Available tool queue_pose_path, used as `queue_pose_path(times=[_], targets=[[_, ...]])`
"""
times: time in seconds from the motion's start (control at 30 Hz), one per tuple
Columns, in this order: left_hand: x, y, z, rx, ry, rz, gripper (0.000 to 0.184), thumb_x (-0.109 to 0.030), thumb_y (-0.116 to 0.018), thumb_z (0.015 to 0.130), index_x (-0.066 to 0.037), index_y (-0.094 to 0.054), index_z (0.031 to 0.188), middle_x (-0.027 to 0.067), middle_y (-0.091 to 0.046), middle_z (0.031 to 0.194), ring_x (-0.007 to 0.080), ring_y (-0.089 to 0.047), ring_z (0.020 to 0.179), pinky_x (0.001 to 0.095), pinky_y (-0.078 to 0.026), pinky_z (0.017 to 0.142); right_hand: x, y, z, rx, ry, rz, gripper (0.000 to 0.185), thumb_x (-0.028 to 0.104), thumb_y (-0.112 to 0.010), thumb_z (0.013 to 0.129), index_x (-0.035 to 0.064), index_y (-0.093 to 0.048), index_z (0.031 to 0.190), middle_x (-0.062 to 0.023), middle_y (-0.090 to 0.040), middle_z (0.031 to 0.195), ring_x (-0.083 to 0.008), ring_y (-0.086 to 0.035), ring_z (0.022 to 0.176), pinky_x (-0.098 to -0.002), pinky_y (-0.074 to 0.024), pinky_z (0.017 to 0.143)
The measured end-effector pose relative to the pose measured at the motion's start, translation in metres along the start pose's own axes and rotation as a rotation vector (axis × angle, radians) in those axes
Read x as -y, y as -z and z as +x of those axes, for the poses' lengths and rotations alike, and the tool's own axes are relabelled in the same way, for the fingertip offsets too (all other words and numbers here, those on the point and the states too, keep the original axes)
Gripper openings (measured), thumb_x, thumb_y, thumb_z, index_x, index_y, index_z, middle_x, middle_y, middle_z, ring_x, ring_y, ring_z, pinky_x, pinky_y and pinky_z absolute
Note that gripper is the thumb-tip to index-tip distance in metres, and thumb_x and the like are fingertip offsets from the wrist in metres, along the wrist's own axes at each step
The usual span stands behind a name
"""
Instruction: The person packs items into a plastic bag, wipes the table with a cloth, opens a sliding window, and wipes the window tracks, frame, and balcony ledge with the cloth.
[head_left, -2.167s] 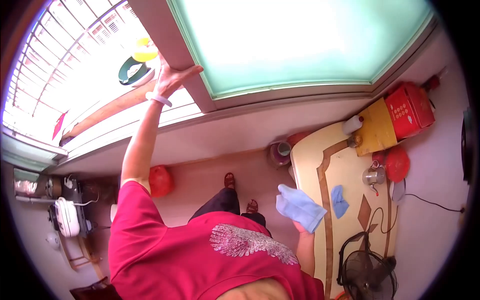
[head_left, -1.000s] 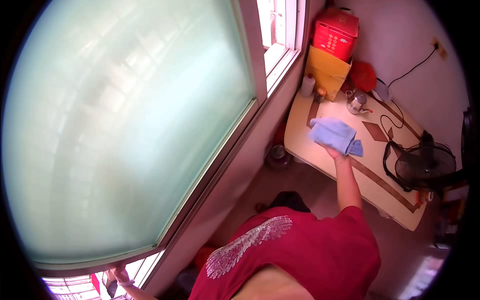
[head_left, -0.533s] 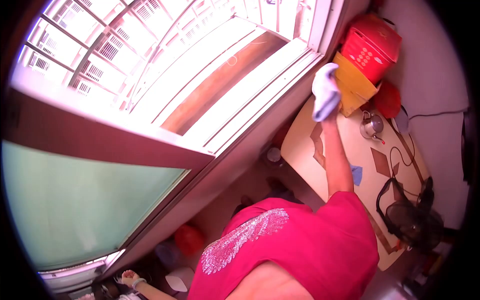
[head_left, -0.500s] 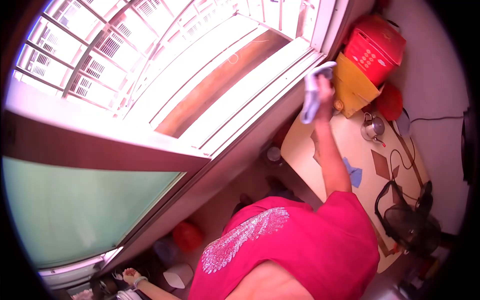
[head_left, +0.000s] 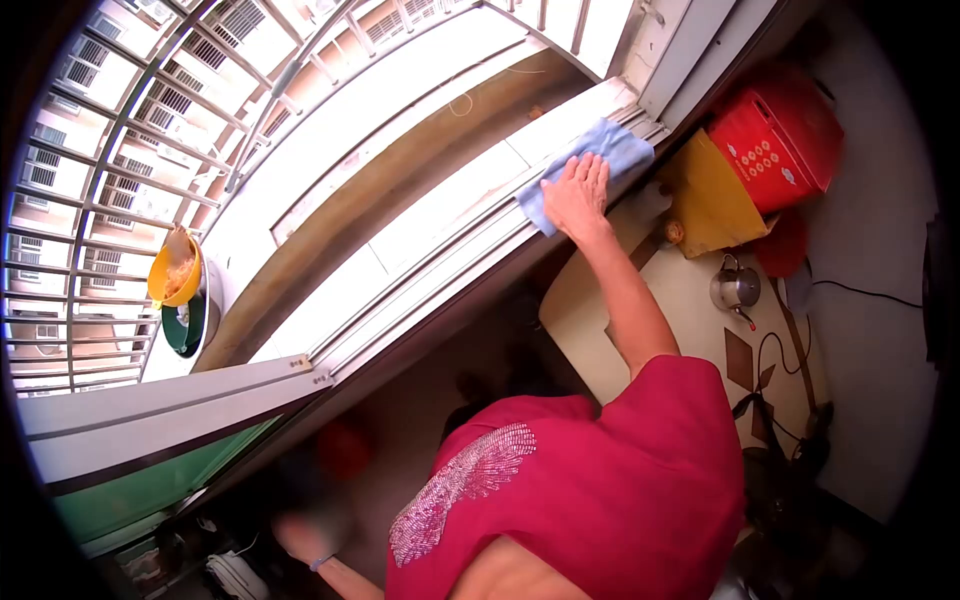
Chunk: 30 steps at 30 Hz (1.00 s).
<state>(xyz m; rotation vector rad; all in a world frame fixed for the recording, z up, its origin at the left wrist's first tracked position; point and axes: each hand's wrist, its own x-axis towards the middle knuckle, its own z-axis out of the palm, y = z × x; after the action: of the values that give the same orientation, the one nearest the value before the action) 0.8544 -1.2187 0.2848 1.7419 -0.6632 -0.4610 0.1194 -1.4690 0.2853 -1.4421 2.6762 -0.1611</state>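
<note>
A light blue cloth (head_left: 620,150) lies spread over the window sill and its sliding tracks (head_left: 430,265). My right hand (head_left: 578,195) presses down on this cloth from above, its fingers laid over the folds and holding it against the frame. Low at the left, my left hand (head_left: 300,538) hangs beside my body, away from the sill. It is blurred, so its fingers cannot be made out, and nothing nameable shows in it.
Metal bars (head_left: 125,120) enclose the outer ledge, where a yellow bowl (head_left: 175,272) and a green container (head_left: 183,328) stand. A green glass pane (head_left: 150,480) is at lower left. The table (head_left: 650,290) holds a kettle (head_left: 737,288), a yellow box (head_left: 715,195) and a red box (head_left: 775,140).
My right hand has moved left from above the table onto the window sill, bringing the cloth, which is now spread out. The view has shifted, showing the bowl and green container on the ledge.
</note>
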Motion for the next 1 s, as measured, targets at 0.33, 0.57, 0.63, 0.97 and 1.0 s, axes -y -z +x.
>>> queue_pose_path(times=[0.33, 0.57, 0.63, 0.97, 1.0], targets=[[0.018, -0.079, -0.028, 0.078, 0.354, -0.242, 0.019, 0.001, -0.053, 0.077, -0.010, -0.051, 0.093, 0.0031, -0.056, 0.078, 0.0148, -0.053, 0.065, 0.0270, -0.045, 0.055, -0.113, 0.015, 0.107, -0.049, -0.072, -0.045, 0.064, 0.041, -0.040, 0.086, -0.0101, -0.032, 0.124, -0.0266, -0.033, 0.129, -0.0364, -0.032, 0.120, -0.0415, -0.0212, 0.102], [0.011, -0.092, -0.049, 0.230, 0.357, -0.200, 0.009, -0.004, -0.049, 0.079, -0.011, -0.049, 0.084, 0.0018, -0.052, 0.072, 0.0134, -0.048, 0.061, 0.0265, -0.041, 0.052, -0.107, 0.017, 0.095, -0.095, -0.091, -0.037, 0.052, 0.040, -0.044, 0.083, -0.0009, -0.044, 0.115, -0.0214, -0.046, 0.116, -0.0345, -0.043, 0.110, -0.0431, -0.0353, 0.091], [0.012, -0.085, -0.054, 0.242, 0.369, -0.188, 0.006, -0.005, -0.048, 0.080, -0.011, -0.049, 0.082, 0.0014, -0.051, 0.071, 0.0131, -0.047, 0.059, 0.0263, -0.040, 0.051, -0.102, 0.023, 0.086, -0.094, -0.021, -0.062, 0.050, 0.038, -0.046, 0.083, -0.0005, -0.045, 0.114, -0.0206, -0.047, 0.113, -0.0339, -0.043, 0.109, -0.0423, -0.0357, 0.091], [-0.003, -0.133, -0.067, 0.461, 0.388, -0.119, 0.014, -0.012, -0.042, 0.083, -0.013, -0.045, 0.069, -0.0005, -0.045, 0.062, 0.0111, -0.041, 0.053, 0.0255, -0.036, 0.046, -0.124, 0.011, 0.109, -0.325, -0.068, -0.116, 0.033, 0.021, -0.047, 0.077, -0.0025, -0.057, 0.098, -0.0198, -0.051, 0.105, -0.0341, -0.045, 0.099, -0.0393, -0.0363, 0.088], [-0.006, -0.143, -0.068, 0.495, 0.383, -0.127, 0.015, -0.013, -0.042, 0.083, -0.013, -0.045, 0.068, -0.0007, -0.044, 0.061, 0.0109, -0.041, 0.052, 0.0254, -0.035, 0.046, -0.119, 0.004, 0.105, -0.423, -0.045, 0.062, 0.025, 0.012, -0.049, 0.072, 0.0005, -0.059, 0.091, -0.0205, -0.052, 0.097, -0.0359, -0.046, 0.095, -0.0406, -0.0387, 0.084]])
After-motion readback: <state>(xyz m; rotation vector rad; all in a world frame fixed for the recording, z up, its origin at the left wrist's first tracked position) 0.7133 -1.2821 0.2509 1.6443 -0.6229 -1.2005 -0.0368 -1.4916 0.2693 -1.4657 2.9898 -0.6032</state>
